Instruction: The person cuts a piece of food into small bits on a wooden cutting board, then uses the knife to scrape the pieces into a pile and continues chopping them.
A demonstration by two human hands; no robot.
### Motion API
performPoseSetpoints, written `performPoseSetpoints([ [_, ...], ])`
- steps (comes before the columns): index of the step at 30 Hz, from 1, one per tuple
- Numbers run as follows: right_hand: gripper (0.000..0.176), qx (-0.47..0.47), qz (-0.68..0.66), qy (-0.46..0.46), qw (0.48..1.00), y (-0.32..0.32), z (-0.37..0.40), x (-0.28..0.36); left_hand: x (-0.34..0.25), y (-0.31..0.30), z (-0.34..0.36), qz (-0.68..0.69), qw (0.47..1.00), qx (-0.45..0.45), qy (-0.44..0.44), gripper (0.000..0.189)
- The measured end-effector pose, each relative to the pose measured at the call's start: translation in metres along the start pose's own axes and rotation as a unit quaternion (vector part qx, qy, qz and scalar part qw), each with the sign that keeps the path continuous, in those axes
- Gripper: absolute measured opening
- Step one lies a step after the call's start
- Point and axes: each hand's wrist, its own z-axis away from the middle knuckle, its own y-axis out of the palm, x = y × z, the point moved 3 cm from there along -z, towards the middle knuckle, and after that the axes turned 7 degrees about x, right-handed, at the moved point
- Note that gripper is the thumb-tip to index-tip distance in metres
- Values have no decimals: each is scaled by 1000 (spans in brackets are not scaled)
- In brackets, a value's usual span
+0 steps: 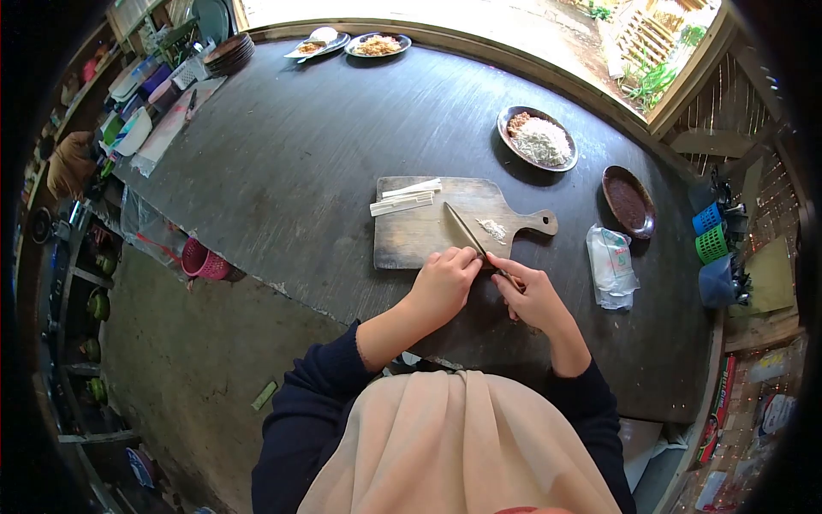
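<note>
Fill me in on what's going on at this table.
A person at the dark table grips a knife in the right hand, its blade over a wooden cutting board. The left hand is curled close to the blade at the board's near edge; whether it holds anything is unclear. Pale strips lie at the board's far left, and a small heap of pale bits lies right of the blade.

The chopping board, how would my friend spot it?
Find the big dark table, then the person's left hand and right hand. The wooden chopping board lies by them, under the knife. Unlike the round plates, it's a rectangle with a handle.
</note>
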Motion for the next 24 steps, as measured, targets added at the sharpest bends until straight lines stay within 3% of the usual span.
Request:
performPoseSetpoints([
  [5, 38, 30, -61, 24, 997, 0, -3, -5, -1, 0, 0, 0, 1000, 3, 5, 34],
  [21, 38, 38, -58, 5, 998, 3, -5, -2, 0, -1, 0, 11, 1000, 3, 3, 34],
  [24, 37, 32, -81, 39, 995, 4, -6, -4, 0, -1, 1, 14, 1000, 5, 0, 34],
])
